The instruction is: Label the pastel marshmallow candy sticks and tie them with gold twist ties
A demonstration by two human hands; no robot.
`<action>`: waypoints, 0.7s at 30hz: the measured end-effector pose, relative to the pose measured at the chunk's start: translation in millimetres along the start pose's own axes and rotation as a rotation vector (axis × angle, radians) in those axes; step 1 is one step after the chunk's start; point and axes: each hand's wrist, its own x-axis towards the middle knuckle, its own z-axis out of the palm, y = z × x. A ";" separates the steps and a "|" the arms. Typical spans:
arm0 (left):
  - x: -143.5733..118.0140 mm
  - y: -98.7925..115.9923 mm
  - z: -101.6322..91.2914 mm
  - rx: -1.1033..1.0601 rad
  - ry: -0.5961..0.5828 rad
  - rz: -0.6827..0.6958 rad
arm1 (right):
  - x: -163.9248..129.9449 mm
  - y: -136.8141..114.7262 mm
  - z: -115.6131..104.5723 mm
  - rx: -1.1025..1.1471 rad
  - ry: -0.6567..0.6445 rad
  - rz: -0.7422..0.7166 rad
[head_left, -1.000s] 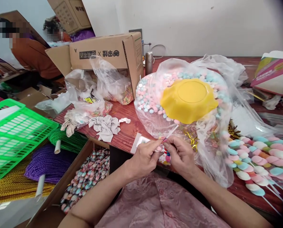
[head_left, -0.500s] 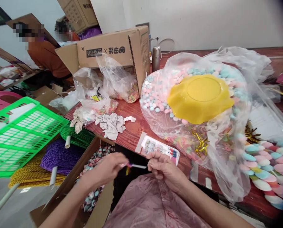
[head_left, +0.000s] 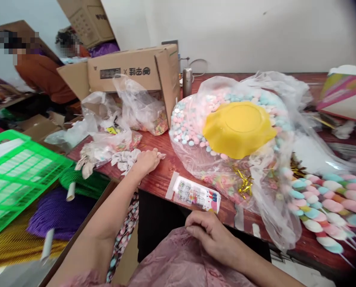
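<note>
the left hand (head_left: 148, 160) rests on the crumpled grey cloth (head_left: 126, 156) near the front edge of the red table (head_left: 162, 175), fingers curled down onto it. the right hand (head_left: 209, 233) lies in the lap just below that edge, fingers loosely folded, holding nothing. a small printed packet (head_left: 195, 194) sits between them, bare tabletop beside it, the big candy bag (head_left: 234, 155) crowding the right.

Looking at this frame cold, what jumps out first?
A yellow dish lying upside down on a big clear bag of pastel candies in the middle of the red table. At the right edge, twisted marshmallow sticks lie in a row. The left hand rests on a grey cloth by the cardboard box; a green basket sits far left.
</note>
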 end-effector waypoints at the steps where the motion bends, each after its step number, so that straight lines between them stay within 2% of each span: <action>1: 6.8 2.6 2.5 0.033 -0.003 0.007 | -6.9 -1.9 -3.9 -0.114 -0.012 -0.034; 4: 12.5 -0.4 12.7 0.108 -0.002 0.038 | -27.7 -2.1 -16.6 -0.318 -0.016 -0.056; 8: 23.0 -20.1 28.9 0.224 0.081 0.009 | -46.0 10.0 -30.3 -0.368 0.165 0.039; 10: 27.5 -24.6 33.2 0.247 0.091 0.014 | -52.5 13.4 -34.4 -0.351 0.243 0.026; 16: 27.4 -18.9 27.3 0.166 0.044 0.024 | -71.7 8.7 -50.2 -0.264 0.373 -0.085; 19: 28.9 -21.3 27.6 0.149 0.011 0.009 | -75.3 17.1 -59.2 -0.282 0.436 -0.106; 21: 29.4 -24.4 30.2 0.107 0.032 -0.002 | -73.8 24.5 -60.4 -0.311 0.441 -0.122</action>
